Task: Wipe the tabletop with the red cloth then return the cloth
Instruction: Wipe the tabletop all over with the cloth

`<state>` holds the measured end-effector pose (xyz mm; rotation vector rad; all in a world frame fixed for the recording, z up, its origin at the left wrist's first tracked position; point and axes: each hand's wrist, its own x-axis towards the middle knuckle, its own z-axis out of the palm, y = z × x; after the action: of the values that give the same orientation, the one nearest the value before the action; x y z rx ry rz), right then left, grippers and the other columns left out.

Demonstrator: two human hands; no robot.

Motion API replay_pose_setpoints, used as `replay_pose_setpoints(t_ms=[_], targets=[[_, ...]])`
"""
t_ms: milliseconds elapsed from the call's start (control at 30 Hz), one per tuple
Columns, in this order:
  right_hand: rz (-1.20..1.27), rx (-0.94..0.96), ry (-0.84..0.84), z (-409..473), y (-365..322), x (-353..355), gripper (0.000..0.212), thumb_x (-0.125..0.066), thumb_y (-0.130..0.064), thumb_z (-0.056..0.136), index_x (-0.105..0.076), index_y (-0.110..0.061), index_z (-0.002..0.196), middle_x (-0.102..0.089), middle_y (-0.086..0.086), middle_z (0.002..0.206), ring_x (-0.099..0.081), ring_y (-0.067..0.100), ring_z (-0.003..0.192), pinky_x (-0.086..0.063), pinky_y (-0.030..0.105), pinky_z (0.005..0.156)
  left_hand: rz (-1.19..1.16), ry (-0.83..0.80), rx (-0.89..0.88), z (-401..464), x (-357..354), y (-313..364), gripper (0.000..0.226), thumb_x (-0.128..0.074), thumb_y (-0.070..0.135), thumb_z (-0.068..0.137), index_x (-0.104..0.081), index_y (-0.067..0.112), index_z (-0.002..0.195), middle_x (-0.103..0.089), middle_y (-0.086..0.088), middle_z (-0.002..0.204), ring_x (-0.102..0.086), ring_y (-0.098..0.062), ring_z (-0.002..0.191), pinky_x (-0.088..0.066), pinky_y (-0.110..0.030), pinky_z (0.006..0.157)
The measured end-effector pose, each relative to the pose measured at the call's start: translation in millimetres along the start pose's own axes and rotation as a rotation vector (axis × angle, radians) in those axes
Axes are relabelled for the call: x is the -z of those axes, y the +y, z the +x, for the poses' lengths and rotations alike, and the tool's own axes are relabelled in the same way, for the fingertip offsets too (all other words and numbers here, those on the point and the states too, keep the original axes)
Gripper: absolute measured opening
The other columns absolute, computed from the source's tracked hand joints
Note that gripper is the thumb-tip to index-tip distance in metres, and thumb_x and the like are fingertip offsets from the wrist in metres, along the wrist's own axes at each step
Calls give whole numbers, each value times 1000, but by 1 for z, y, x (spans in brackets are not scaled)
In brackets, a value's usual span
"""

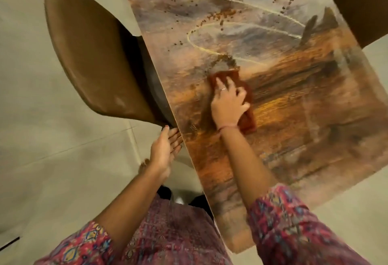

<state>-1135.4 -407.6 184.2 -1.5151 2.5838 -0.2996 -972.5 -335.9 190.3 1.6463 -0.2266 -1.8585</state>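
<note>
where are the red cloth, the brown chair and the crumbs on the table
red cloth (pixel 248 123): head view, on its near corner beside the wrist.
brown chair (pixel 84 55): head view, on the middle of its backrest.
crumbs (pixel 225 14): head view, on the thick cluster far up the table.

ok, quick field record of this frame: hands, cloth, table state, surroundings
right hand: presses the red cloth flat on the tabletop
left hand: open, cupped at the table's left edge
debris: brown crumbs on the far part of the tabletop, beyond the cloth
surroundings: brown chair left of the table
task stage: wiping, cloth not returned
</note>
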Motion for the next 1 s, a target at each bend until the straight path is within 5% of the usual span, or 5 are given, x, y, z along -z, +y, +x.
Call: replay_pose_setpoints(t_ms=[200,400,533,833,1000], targets=[[44,153,-79,-104,-43,-6,38,-52,-22,87,-64,-42,118,-56,-14,135,-56,26,106,-44,39,70,50,-102,82,28,8,56,58,-26,57,97,-59,14,118,-66,-1,105,-63,-13,99,-49,-24,79],[153,75,-115,-14,-63,-5,35,-50,-23,94,-62,-45,117,-49,-20,138,-42,20,112,-41,43,84,44,-115,130,38,-6,81,56,-29,57,97,-56,13,118,-66,-2,100,-64,-12,87,-49,-25,70],[240,-52,-160,71,-79,-4,31,-51,-28,96,-62,-46,118,-45,-22,140,-38,19,121,-39,47,97,9,-92,143,49,-10,95,66,-30,56,97,-44,5,137,-57,-10,131,-54,-23,119,-42,-31,92],[118,376,-179,-97,-31,7,38,-70,-19,84,-66,-44,112,-54,-20,134,-47,21,104,-39,35,70,-51,-63,107,83,-6,139,67,-26,58,97,-45,8,138,-48,-10,141,-45,-23,129,-33,-33,105],[109,338,-192,-44,-72,-5,36,-67,-19,84,-68,-45,109,-57,-19,130,-52,24,103,-38,36,71,-83,-48,147,95,-16,148,69,-24,61,96,-49,9,135,-56,-9,131,-53,-23,119,-39,-36,104]])
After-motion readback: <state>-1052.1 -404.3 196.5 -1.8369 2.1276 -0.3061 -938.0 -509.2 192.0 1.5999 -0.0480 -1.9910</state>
